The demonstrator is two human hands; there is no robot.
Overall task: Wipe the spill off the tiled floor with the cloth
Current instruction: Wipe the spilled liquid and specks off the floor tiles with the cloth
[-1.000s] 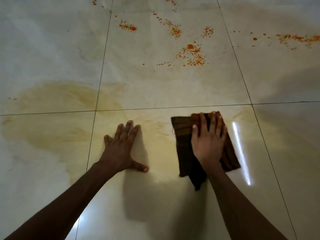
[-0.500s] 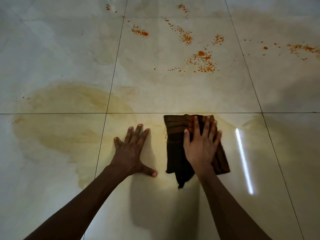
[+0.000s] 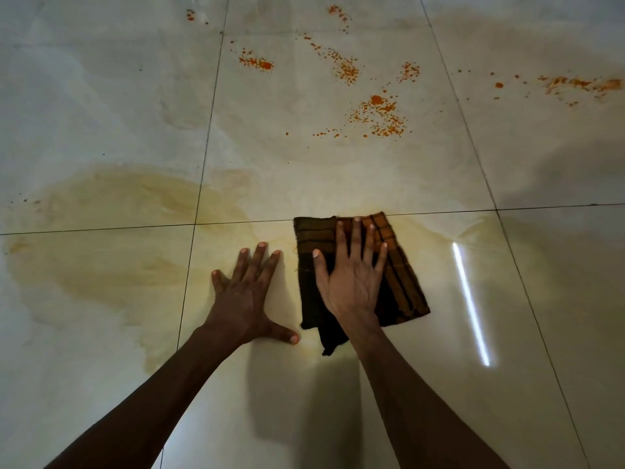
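Observation:
A folded dark brown cloth (image 3: 402, 286) with orange stripes lies flat on the glossy pale tiled floor (image 3: 558, 299). My right hand (image 3: 351, 282) presses on it with fingers spread. My left hand (image 3: 248, 299) rests flat on the bare tile just left of the cloth, fingers apart, holding nothing. A wide yellowish smear (image 3: 108, 265) spreads left of my hands across two tiles. Orange-red specks (image 3: 378, 113) lie scattered on the tiles farther away.
More orange spatter (image 3: 581, 84) streaks the far right tile, and a small patch (image 3: 257, 62) lies at the far middle. A bright light reflection (image 3: 470, 302) runs along the tile right of the cloth. Dark grout lines cross the floor.
My right hand has slid the cloth leftward, closer to my left hand. My left hand has stayed planted on the tile.

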